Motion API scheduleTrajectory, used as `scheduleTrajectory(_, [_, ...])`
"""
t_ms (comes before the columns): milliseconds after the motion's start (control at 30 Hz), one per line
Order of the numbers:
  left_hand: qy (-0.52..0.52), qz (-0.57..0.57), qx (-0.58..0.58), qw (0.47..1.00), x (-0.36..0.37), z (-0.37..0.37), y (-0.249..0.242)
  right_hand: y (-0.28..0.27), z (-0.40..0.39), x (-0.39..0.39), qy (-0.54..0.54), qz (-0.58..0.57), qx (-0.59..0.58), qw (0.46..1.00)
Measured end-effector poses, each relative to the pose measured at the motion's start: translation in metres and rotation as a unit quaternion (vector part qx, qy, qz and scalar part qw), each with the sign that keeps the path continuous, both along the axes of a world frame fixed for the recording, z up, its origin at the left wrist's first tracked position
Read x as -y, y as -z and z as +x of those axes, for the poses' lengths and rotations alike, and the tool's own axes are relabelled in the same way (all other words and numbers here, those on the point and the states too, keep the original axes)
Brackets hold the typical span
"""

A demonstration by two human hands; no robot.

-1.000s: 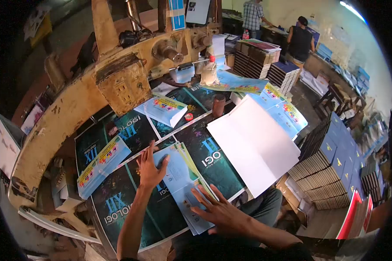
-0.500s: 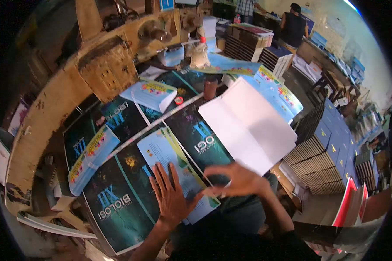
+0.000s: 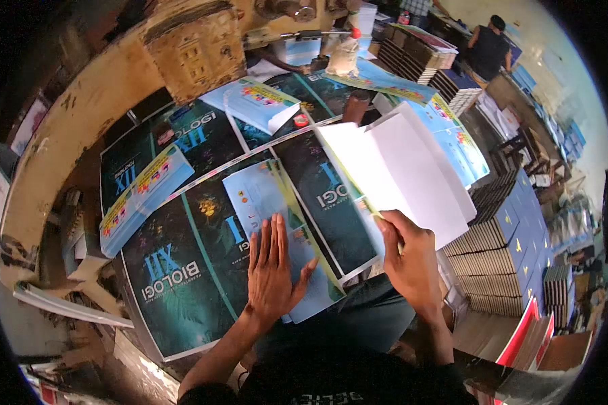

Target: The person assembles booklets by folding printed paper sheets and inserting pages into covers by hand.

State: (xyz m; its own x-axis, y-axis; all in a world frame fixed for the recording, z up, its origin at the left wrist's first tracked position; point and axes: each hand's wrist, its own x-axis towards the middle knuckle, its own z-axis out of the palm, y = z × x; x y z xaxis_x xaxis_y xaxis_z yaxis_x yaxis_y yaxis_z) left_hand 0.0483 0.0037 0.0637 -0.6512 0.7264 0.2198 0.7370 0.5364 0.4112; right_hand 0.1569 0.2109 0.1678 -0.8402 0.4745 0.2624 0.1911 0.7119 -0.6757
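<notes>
My left hand lies flat, fingers stretched out, on a light blue printed booklet cover with a green and yellow edge. My right hand pinches the near left edge of a white sheet, whose lifted edge shows blue and green print underneath. The sheet rests over more paper at the right of the table. Beneath everything are dark teal printed sheets reading BIOLOGI XII. A folded blue cover lies at the left, another farther back.
A worn metal machine frame curves along the left and back. Tall stacks of blue-covered books stand at the right, with red-edged books below them. A small red round object lies on the sheets. A person is in the background.
My right hand has moved right, away from the blue cover, and taken hold of the white sheet's edge, lifting it. My left hand stays flat on the cover. The view has shifted.
</notes>
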Motion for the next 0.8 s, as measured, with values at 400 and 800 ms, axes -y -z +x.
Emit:
scheduleTrajectory(400, [-0.028,0.058,0.002,0.998,0.003,-0.019,0.004,0.078,-0.027,0.001,-0.096,-0.266,0.096,0.954])
scheduleTrajectory(800, [-0.036,0.292,0.166,0.941,-0.003,-0.032,-0.007,0.063,-0.047,0.023,-0.118,-0.292,0.014,0.949])
